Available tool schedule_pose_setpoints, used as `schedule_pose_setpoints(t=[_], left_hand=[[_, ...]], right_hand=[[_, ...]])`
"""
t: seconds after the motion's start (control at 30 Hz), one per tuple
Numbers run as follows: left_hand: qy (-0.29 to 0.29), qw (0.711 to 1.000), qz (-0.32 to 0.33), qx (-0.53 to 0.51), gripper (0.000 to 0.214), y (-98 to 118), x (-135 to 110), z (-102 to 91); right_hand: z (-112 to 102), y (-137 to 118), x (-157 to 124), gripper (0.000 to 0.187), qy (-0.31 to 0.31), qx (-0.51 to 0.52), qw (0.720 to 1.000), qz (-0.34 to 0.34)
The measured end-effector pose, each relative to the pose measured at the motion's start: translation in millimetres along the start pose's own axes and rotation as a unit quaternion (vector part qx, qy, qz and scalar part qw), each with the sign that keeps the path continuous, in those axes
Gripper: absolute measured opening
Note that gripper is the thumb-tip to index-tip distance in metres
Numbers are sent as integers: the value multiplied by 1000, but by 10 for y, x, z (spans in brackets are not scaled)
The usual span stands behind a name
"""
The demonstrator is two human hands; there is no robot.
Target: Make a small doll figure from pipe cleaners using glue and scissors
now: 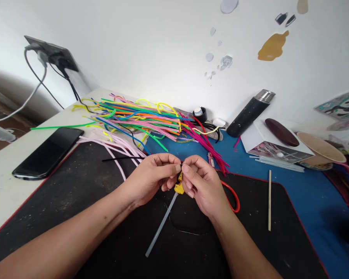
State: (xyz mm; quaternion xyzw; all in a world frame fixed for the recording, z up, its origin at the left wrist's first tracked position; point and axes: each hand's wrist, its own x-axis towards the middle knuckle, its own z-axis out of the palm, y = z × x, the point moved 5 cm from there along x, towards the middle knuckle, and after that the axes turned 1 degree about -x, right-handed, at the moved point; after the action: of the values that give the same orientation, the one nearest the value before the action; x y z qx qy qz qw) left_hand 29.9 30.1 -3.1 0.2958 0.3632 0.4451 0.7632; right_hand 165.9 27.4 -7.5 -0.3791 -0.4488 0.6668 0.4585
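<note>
My left hand and my right hand meet above a black mat, fingers pinched together on a small yellow piece. A translucent glue stick slants down from under that piece toward me; whether it is held or lying on the mat I cannot tell. A black pipe cleaner runs left from my left fingers. A red loop shows just beyond my right hand.
A heap of coloured pipe cleaners lies behind my hands. A black phone rests at the left, a thin wooden stick at the right. A dark flask, a white box and a tape roll stand by the wall.
</note>
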Motion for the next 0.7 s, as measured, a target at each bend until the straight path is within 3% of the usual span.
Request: schedule_pose_setpoints(t=[0.7], left_hand=[[-13,999,32,-8,35,-18,2,4]], right_hand=[[53,18,-4,29,-6,58,998,18]])
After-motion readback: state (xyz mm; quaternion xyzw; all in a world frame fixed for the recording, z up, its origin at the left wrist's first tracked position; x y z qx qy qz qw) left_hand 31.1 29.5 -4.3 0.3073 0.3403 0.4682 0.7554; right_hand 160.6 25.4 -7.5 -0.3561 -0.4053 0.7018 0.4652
